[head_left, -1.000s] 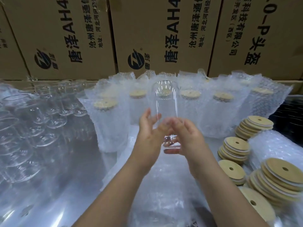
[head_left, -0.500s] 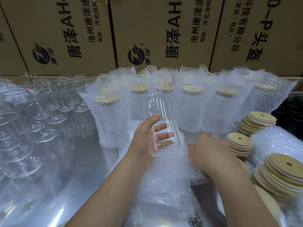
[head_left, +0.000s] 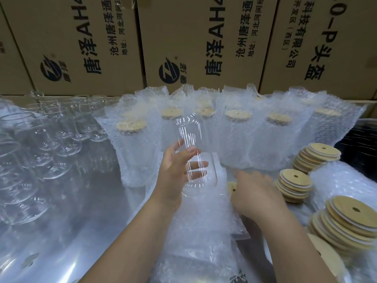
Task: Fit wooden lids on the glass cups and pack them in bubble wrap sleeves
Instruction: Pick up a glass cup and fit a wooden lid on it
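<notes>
Left hand (head_left: 175,172) grips a glass cup (head_left: 191,154) above a steel table (head_left: 77,221) stacked before cardboard cartons (head_left: 195,41); right hand (head_left: 253,190) rests loosely spread on a wooden lid (head_left: 232,187).

Shiny table (head_left: 67,231) w/ packing stock spread across it

Landmark = row of wrapped cups (head_left: 234,137) standing at the back-centre, each in a bubble wrap sleeve w/ wooden lid showing at top. Left of that row: bare glass cups (head_left: 40,139), packed close, running toward the near-left edge. Right of the row & nearer: stacks of wooden lids (head_left: 293,184), fanned, holes in the tops; one loose lid (head_left: 232,186) lies just in front of the row. In front of the row, centre: pile of empty bubble wrap sleeves (head_left: 200,231), lying flat.
</notes>
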